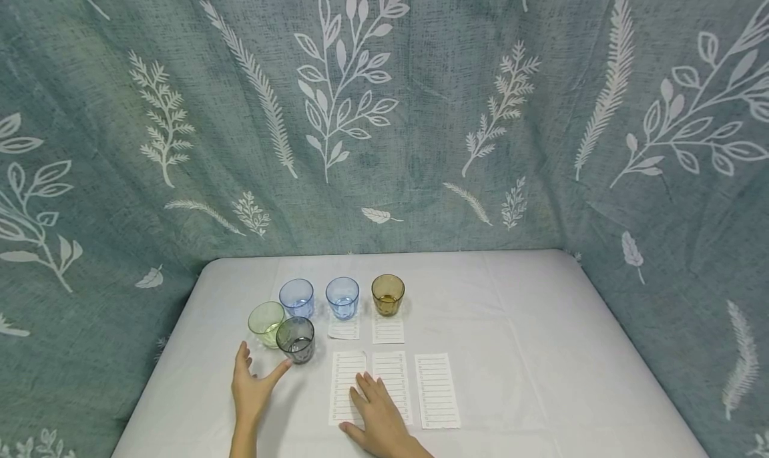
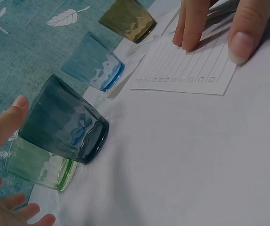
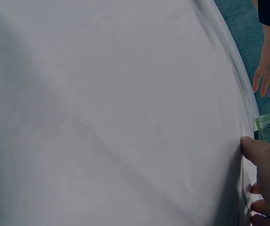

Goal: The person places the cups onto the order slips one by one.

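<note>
My left hand (image 1: pixel 251 389) has its thumb and fingers spread beside a dark grey glass (image 1: pixel 296 343), the thumb tip right at the glass's base in the head view. Just left of and behind that glass stands a green glass (image 1: pixel 263 324), partly hidden by it. In the left wrist view, the grey glass (image 2: pixel 64 123) is upright beyond the thumb, and the hand holds nothing. My right hand (image 1: pixel 383 421) rests with extended fingers on two lined paper slips, a left one (image 1: pixel 348 371) and a middle one (image 1: pixel 392 368).
A third lined slip (image 1: pixel 437 391) lies to the right. Behind, two blue glasses stand in a row with an amber glass (image 1: pixel 388 295); the right blue glass (image 1: pixel 342 299) and the amber one have shorter-looking slips in front. A leaf-patterned curtain (image 1: pixel 420 144) borders the white table (image 1: pixel 541 351).
</note>
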`<state>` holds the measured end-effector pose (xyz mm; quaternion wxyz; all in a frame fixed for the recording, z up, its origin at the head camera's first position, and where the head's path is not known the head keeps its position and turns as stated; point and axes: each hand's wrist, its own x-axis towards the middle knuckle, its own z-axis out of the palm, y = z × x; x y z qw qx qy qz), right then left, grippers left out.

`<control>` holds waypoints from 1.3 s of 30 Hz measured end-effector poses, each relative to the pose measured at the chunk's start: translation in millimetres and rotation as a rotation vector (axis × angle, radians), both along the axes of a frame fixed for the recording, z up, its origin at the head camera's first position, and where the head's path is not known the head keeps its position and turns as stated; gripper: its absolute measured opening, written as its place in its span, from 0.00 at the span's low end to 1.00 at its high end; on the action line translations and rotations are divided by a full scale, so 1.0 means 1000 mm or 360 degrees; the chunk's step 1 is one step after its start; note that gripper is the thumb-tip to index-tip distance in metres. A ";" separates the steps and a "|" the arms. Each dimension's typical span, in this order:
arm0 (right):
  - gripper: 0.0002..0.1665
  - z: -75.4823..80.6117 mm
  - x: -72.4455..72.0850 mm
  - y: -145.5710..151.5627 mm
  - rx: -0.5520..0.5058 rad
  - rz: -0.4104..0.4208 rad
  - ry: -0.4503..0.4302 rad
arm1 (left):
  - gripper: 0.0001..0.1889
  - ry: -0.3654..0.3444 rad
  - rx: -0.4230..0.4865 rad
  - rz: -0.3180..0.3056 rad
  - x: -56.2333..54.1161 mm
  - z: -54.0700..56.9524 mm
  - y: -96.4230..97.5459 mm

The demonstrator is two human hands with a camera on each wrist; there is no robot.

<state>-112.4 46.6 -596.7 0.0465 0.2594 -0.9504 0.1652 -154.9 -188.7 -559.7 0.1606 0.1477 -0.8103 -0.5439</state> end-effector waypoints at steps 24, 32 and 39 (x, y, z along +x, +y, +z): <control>0.35 0.008 -0.003 0.007 0.0021 0.0090 -0.0081 | 0.53 0.0051 0.0049 -0.0034 -0.015 -0.002 0.010; 0.36 0.008 -0.007 0.012 -0.0050 0.0096 -0.0160 | 0.53 0.0090 0.0127 0.0013 -0.018 -0.002 0.013; 0.36 0.003 -0.007 0.013 -0.0068 0.0070 -0.0143 | 0.42 0.0076 0.0075 0.0068 -0.018 0.000 0.017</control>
